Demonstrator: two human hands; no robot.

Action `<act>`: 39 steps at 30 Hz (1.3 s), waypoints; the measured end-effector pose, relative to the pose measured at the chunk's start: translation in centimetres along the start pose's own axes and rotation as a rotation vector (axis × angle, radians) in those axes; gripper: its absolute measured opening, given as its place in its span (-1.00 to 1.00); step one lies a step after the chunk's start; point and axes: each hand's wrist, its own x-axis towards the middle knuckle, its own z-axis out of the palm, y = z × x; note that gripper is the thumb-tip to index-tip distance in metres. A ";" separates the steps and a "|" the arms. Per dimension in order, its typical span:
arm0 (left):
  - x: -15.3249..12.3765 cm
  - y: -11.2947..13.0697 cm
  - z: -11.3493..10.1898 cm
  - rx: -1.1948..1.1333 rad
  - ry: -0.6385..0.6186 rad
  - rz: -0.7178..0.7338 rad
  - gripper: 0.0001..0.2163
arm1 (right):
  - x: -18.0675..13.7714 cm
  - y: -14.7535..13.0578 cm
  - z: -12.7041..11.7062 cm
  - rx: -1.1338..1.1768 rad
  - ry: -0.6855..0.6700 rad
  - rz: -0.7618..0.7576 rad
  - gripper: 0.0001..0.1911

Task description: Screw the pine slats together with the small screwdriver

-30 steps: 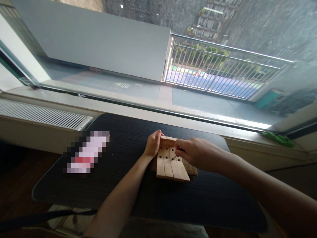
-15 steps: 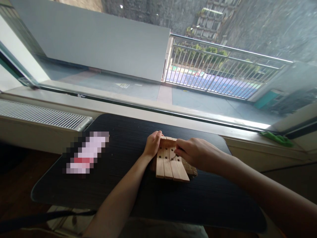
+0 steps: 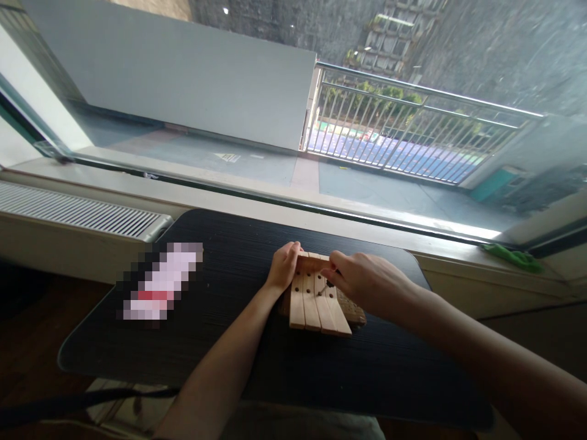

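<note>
A pale wooden slatted piece (image 3: pixel 312 315) with rows of dark holes lies on a brown woven-looking base (image 3: pixel 355 311), which shows at its right side. My left hand (image 3: pixel 285 266) grips the far left edge of the slats, thumb on top. Above the right-hand slats, my right hand (image 3: pixel 355 275) is closed round a screwdriver (image 3: pixel 324 288). Its thin shaft slants down to one of the holes, and most of its handle is hidden in my fingers. Whether the tip sits on a screw is too small to tell.
The pieces rest on a dark table (image 3: pixel 220 342) with rounded corners. A pixelated pink-and-white item (image 3: pixel 165 278) lies at its left. Beyond are a white radiator (image 3: pixel 82 211), a window sill (image 3: pixel 238 205) and a green cloth (image 3: pixel 513 256). A railing (image 3: pixel 413 122) stands outside the glass.
My right hand has turned slightly and shifted a little to the right, baring more of the screwdriver. My left hand and the wooden slats stay in place.
</note>
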 end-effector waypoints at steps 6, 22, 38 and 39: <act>0.0 -0.2 0.0 0.018 -0.008 0.000 -0.62 | -0.4 1.5 -0.1 0.151 -0.049 -0.185 -0.90; 0.0 -0.2 0.0 0.029 0.001 0.012 -0.61 | -0.3 -0.1 -0.6 0.079 -0.092 0.003 -0.78; -0.1 -0.1 0.0 0.016 -0.025 0.000 -0.61 | -0.5 0.7 0.3 0.190 0.004 -0.049 -0.80; -0.1 -0.1 0.0 0.018 -0.024 0.005 -0.61 | -0.6 1.0 0.3 0.239 0.028 -0.071 -0.83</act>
